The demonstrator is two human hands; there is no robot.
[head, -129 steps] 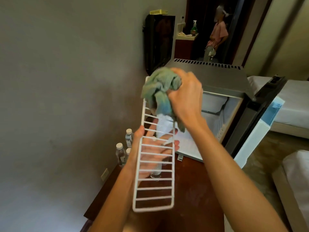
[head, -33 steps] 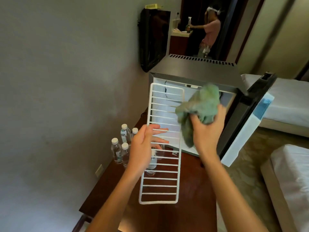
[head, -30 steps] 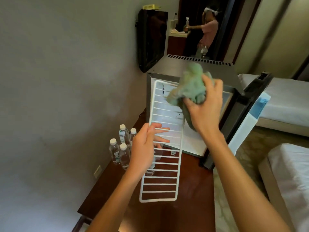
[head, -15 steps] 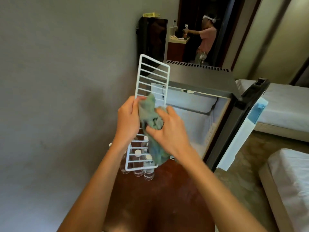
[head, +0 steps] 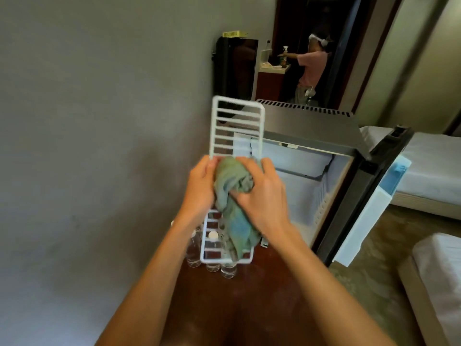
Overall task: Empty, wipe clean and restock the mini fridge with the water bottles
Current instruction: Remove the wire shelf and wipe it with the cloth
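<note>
Hands work a white wire shelf (head: 237,126), held upright in front of the open mini fridge (head: 306,126). Our left hand (head: 199,188) grips its left edge. Our right hand (head: 262,198) clutches a green cloth (head: 234,186) against the wires mid-shelf. Water bottles (head: 213,245) stand on the brown table (head: 224,308) behind the shelf's lower end, near the wall; we cannot tell how many.

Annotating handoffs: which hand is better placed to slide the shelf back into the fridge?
Left, likely: the left hand grips the wire shelf at its edge; the right hand holds the cloth.
</note>
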